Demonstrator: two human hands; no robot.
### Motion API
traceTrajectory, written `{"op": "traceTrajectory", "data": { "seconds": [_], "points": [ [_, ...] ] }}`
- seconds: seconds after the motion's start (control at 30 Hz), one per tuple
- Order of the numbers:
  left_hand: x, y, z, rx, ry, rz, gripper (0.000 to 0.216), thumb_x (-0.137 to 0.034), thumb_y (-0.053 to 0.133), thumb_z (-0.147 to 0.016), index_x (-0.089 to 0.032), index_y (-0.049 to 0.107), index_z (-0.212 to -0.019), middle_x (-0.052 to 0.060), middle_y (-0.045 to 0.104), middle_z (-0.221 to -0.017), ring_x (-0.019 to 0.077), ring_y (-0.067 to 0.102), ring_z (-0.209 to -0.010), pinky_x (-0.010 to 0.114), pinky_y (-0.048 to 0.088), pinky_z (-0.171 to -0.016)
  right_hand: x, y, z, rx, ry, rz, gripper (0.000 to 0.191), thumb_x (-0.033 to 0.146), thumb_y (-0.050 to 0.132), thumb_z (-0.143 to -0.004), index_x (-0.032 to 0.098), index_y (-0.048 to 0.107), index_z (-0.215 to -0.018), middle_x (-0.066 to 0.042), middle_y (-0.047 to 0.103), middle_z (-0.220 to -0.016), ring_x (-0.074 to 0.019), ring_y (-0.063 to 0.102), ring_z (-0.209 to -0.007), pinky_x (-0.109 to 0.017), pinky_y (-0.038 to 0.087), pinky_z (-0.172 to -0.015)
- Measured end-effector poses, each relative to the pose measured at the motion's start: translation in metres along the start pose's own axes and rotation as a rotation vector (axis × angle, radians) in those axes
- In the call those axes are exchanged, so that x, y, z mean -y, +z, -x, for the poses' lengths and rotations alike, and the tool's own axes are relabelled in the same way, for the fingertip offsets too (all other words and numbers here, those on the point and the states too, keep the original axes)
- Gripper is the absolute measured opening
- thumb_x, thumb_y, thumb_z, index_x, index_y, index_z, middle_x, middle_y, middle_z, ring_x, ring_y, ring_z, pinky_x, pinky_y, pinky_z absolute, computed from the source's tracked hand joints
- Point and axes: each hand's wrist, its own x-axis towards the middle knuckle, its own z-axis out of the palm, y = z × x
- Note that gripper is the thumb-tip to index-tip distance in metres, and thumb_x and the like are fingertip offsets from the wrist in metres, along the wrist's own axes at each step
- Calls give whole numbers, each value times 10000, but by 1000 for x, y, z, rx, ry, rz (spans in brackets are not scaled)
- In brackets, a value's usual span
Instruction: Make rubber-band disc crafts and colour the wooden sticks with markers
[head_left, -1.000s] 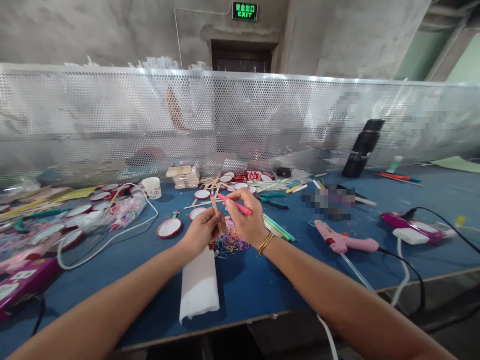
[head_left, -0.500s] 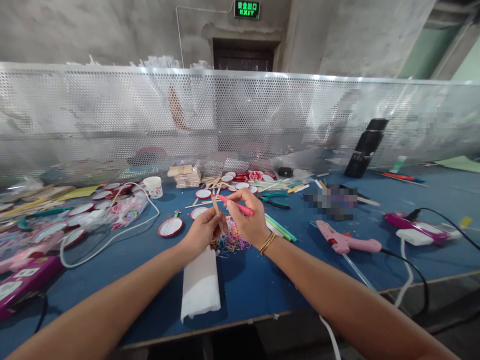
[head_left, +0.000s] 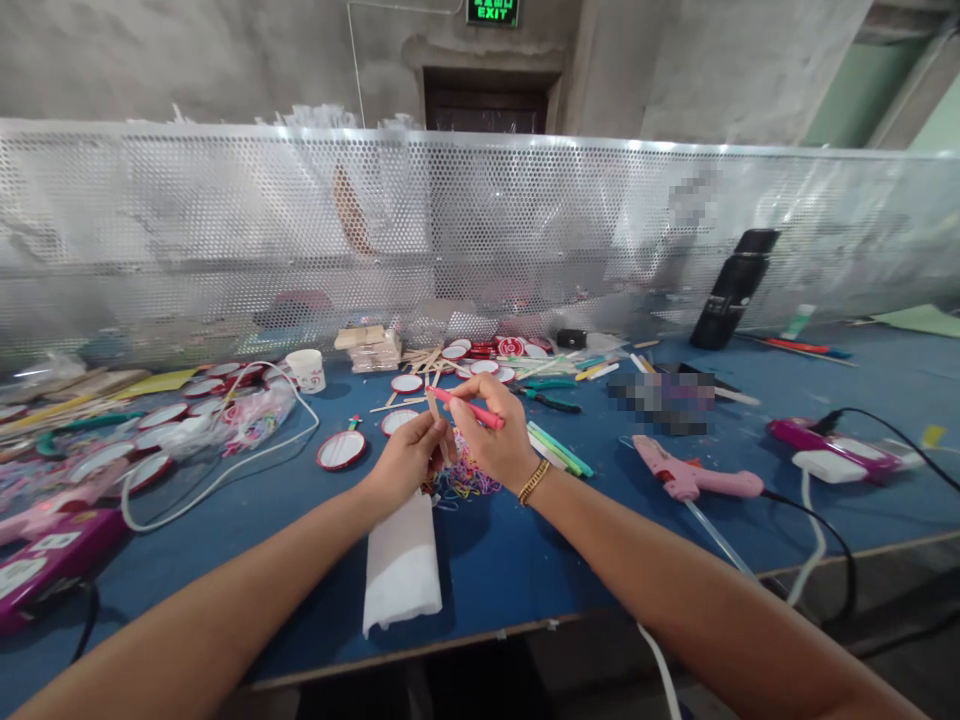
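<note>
Pinched between the fingers of my left hand (head_left: 409, 455) is a flat wooden craft stick (head_left: 433, 404), held upright. My right hand (head_left: 495, 425) grips a pink marker (head_left: 476, 410) like a pen, its tip at the top of the stick. Below the hands lies a heap of colourful rubber bands (head_left: 469, 475), partly hidden by them. A folded white tissue (head_left: 403, 575) rests in front of my left hand. Red-rimmed white discs (head_left: 341, 450) lie to the left and behind.
A pink glue gun (head_left: 694, 475) lies right, near a purple power strip (head_left: 840, 450). Several markers (head_left: 559, 450), green-handled pliers (head_left: 551, 398), a paper cup (head_left: 306, 371) and a black bottle (head_left: 733, 290) are around. A white cable (head_left: 300, 440) loops at left; a perforated metal screen (head_left: 495, 230) stands behind.
The view has tilted down slightly. Both hands keep their holds; the marker's tip stays at the stick's upper end, with barely any shift.
</note>
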Motion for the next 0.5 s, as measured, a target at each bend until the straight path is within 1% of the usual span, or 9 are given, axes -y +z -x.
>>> {"op": "traceTrajectory", "data": {
  "seconds": [0.3,0.5],
  "points": [
    [-2,0,1,5,-17,-29,435,-600,558,-825,-181,514,-719,-14,587,-575,71,422,-418,210,290,-413,-3,1,-1,-5,11,6,48,226,566,-863,215,603,-836,-22,665,-820,-170,600,-785,-322,468,-747],
    [-2,0,1,-5,7,-44,423,-583,542,-845,-178,527,-724,-8,596,-592,75,433,-429,212,313,-423,-2,0,-1,-32,25,-18,54,231,556,-875,215,598,-845,-26,664,-829,-173,607,-807,-328,475,-764]
  ]
}}
